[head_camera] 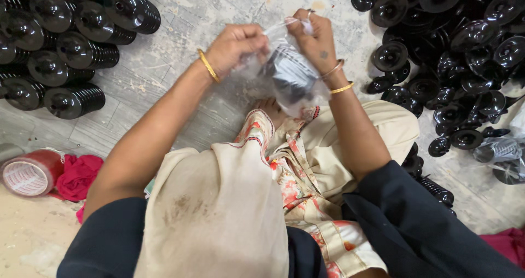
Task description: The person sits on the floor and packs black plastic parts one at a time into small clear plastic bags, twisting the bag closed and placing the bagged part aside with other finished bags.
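Left hand: my left hand (236, 43), top centre of the frame, is closed, pinching the edge of the clear plastic bag (292, 73).
Right hand: my right hand (314, 37), just beside it, pinches the bag's other edge.
Bag: hangs between my hands above my lap, black ribbed part (290, 75) inside.
Surroundings: stacked black parts (65, 43) upper left; loose black discs (454, 54) upper right; tape roll (30, 173) lower left.

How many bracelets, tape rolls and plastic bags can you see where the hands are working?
Gold bracelets: 3, one on the left wrist and two on the right wrist
Tape rolls: 1
Clear plastic bags held in both hands: 1
Total: 5
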{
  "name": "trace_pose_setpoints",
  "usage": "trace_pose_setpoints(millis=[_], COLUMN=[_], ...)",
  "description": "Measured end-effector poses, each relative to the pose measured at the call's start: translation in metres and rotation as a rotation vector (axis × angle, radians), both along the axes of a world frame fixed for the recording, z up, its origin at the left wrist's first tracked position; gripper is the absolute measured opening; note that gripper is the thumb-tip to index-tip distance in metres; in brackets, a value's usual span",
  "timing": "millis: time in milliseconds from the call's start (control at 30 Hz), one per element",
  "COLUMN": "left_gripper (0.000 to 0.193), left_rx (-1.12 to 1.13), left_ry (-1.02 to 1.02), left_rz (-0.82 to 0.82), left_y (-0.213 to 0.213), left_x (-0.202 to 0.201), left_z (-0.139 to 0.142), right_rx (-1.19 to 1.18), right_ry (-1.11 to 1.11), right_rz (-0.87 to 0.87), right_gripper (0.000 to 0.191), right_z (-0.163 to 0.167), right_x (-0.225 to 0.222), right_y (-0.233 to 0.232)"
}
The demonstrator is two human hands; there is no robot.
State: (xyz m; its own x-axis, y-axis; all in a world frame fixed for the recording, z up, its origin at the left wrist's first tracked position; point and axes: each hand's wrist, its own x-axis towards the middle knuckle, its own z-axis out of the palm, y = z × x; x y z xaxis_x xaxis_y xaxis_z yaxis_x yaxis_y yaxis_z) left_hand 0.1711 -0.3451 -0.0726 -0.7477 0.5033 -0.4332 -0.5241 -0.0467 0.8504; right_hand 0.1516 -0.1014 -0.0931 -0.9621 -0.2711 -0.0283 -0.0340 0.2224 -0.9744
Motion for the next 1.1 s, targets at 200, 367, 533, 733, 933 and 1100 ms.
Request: trace_pose_setpoints(millis=[200,367,533,733,933,1100], left_gripper=[0.022,0.022,0.02,0.033,0.019,0.024], left_rx=[-0.012,-0.134,-0.485,-0.772,-0.867,-0.858], left_ry=[0.507,0.527,0.682,1.07,1.07,1.108], left_rz=[0.041,0.069,-0.084,-0.122,-0.118,-0.078], left_y=[-0.02,-0.023,-0.014,0.0,0.001,-0.002], left_x=[-0.013,-0.014,-0.005,0.003,0.005,0.004], left_z=[0.005,0.027,0.056,0.061,0.05,0.052], right_rx=[-0.344,-0.299,0.311,0.655,0.763,0.673], right_ry=[0.025,-0.035,0.387,0.61,0.555,0.428], right_rz=[0.259,0.545,0.314,0.139,0.172,0.075], right_gripper=[0.028,0.025,0.013,0.012,0.033,0.029], right_z=[0.042,0.068,0.073,0.08,0.074,0.044], right_x=[0.012,0.021,0.016,0.019,0.021,0.022], right_y=[0.018,0.025,0.031,0.032,0.023,0.036])
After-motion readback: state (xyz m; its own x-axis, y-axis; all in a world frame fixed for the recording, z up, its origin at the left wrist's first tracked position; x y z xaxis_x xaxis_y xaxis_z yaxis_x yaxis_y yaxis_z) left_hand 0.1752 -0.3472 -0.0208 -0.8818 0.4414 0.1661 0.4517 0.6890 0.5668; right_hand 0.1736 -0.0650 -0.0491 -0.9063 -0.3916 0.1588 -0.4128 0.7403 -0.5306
